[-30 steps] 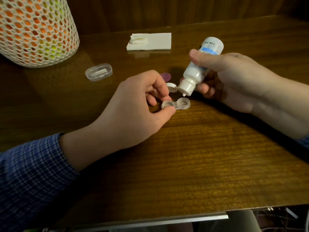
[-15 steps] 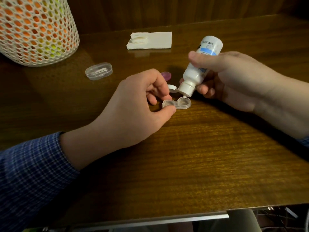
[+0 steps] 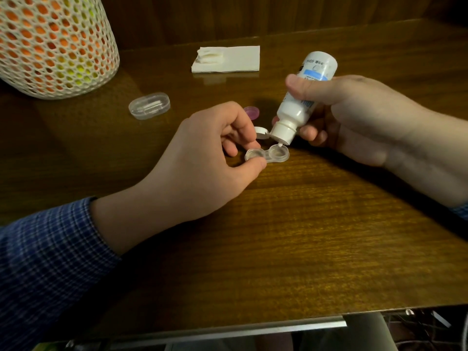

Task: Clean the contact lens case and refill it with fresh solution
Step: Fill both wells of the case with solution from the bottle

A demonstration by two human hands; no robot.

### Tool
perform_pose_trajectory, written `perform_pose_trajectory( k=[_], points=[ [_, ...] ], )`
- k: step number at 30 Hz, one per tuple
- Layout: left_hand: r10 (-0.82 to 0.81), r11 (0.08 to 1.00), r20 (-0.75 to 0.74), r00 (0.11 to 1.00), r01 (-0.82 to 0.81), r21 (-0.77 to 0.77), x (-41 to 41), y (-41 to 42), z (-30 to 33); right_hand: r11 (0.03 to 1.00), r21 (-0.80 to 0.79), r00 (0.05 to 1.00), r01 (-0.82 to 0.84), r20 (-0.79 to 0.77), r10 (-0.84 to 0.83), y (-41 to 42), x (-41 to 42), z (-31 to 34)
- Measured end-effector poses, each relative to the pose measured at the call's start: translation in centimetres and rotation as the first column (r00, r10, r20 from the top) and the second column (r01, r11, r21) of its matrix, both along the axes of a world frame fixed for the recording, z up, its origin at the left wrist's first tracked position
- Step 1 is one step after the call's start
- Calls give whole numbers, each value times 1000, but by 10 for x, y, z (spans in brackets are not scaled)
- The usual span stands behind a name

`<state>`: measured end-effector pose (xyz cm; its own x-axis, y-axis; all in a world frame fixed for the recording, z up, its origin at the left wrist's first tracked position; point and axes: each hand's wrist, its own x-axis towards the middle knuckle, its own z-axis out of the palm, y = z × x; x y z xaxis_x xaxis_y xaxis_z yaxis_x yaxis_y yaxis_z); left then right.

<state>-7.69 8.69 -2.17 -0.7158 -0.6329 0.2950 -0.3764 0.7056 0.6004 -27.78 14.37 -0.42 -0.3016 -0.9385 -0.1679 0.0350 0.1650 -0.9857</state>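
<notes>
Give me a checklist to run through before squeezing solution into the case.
1. Left hand pinches the lens case steady on the table: ok.
2. Right hand has a grip on the solution bottle, tipped nozzle-down: ok.
3. Flip cap open: ok.
4. Nozzle over the right-hand well: ok.
5. Wells clean inside: cannot tell.
6. Pink cap off, lying behind the hand: ok.

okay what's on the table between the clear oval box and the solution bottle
In the head view, a pink cap lies on the table between the clear oval box and the solution bottle.
</notes>
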Motion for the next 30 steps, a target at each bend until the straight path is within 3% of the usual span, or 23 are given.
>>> perform_pose_trajectory(
  k=[30],
  points=[
    [4, 1000, 0, 1000, -4, 7, -1, 1, 1, 1000, 10, 1000, 0, -10, 0, 2, 1, 2]
  ],
)
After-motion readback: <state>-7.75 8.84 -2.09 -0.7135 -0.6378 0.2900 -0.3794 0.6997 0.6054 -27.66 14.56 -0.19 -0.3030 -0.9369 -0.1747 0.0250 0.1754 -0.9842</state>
